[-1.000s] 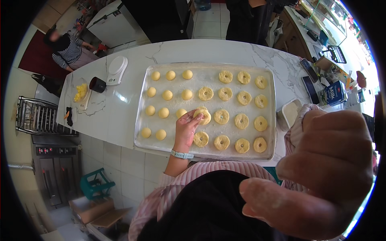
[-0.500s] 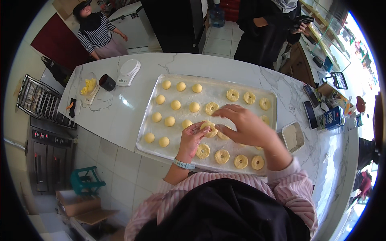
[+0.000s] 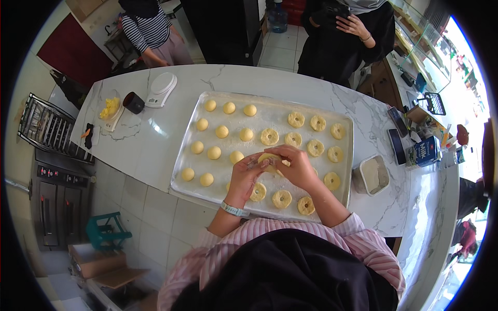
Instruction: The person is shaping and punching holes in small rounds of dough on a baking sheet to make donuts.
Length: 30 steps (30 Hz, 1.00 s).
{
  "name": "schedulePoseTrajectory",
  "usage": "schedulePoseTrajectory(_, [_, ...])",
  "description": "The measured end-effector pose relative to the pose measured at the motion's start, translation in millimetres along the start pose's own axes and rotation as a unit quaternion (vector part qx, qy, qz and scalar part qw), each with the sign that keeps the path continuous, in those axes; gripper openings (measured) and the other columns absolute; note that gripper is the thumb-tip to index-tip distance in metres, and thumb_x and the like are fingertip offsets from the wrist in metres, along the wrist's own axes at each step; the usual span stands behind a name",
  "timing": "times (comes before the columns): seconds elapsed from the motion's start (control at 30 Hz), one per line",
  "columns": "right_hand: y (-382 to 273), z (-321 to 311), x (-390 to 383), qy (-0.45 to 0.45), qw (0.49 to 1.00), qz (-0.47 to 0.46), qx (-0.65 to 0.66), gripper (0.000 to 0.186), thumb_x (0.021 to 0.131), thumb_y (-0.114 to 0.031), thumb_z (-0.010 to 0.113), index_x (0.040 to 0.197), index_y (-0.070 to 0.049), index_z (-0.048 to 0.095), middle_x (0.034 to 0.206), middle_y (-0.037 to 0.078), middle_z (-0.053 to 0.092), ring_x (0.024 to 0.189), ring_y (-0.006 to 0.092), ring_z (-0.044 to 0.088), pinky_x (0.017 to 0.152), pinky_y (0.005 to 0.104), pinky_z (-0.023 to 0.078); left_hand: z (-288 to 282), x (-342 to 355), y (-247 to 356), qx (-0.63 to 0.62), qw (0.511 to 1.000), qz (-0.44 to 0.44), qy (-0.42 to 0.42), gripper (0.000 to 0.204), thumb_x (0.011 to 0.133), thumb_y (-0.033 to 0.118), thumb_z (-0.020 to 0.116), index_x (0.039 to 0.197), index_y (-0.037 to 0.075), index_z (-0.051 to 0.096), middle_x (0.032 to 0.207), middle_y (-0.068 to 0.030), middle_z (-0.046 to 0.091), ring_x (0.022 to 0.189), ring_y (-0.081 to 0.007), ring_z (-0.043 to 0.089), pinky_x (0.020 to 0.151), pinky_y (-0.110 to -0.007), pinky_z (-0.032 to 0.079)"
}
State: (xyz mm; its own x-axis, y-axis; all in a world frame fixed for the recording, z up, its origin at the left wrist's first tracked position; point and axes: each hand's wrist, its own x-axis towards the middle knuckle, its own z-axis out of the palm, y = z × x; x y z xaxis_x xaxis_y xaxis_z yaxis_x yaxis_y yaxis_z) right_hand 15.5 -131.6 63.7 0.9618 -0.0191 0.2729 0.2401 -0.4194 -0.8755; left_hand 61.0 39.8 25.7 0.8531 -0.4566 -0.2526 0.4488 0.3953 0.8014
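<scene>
A piece of dough [image 3: 266, 157] is clasped by left hand [image 3: 245, 177] and right hand [image 3: 298, 166] — close together, fingers closed on it — above a metal tray [image 3: 272, 108] of dough balls [image 3: 222, 131] and dough rings [image 3: 296, 119] on the worktop [image 3: 372, 136].

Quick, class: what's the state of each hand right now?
Left hand: closed, holding a dough piece.
Right hand: fingers curled against the same piece; grip unclear.

Bright overall; strong light from right, blown white with blue fringe at rim. Glare streak on marble countertop [image 3: 155, 128]. Tray [image 3: 272, 110] evenly lit, fairly sharp. Cardboard box [image 3: 98, 262] dimmer, softer. Straight edges bow; corners black.
</scene>
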Motion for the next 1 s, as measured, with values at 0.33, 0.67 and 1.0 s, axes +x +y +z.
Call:
schedulePoseTrajectory(0.33, [3,-10,-9,-0.019,0.995,0.069,0.063,0.027,0.084,-0.004,0.067,0.110,0.001,0.067,0.091,0.007,0.068,0.080,0.0098,0.061,0.072,0.0232,0.050,6,4,-6,0.012,1.000,-0.002,-0.014,0.029,0.085,0.000,0.068,0.112,-0.006,0.061,0.100,-0.0118,0.068,0.090,-0.0184,0.068,0.079,-0.026,0.054])
schedulePoseTrajectory(0.67, [-2,-9,-9,0.004,0.988,0.104,0.116,0.027,0.081,-0.002,0.064,0.108,0.000,0.068,0.088,0.006,0.068,0.073,0.0089,0.058,0.065,0.0232,0.048,5,0,7,0.036,0.999,-0.019,-0.019,0.030,0.084,0.004,0.070,0.112,-0.005,0.062,0.098,-0.0116,0.069,0.089,-0.0188,0.068,0.077,-0.028,0.055])
schedulePoseTrajectory(1.0, [-4,-16,-13,-0.049,0.976,0.157,0.141,0.027,0.082,-0.004,0.068,0.108,0.002,0.068,0.087,0.005,0.068,0.076,0.0068,0.058,0.067,0.0221,0.047,2,-9,5,0.064,0.997,-0.029,-0.013,0.030,0.084,0.008,0.072,0.110,-0.004,0.064,0.096,-0.0097,0.069,0.083,-0.0157,0.068,0.074,-0.026,0.055])
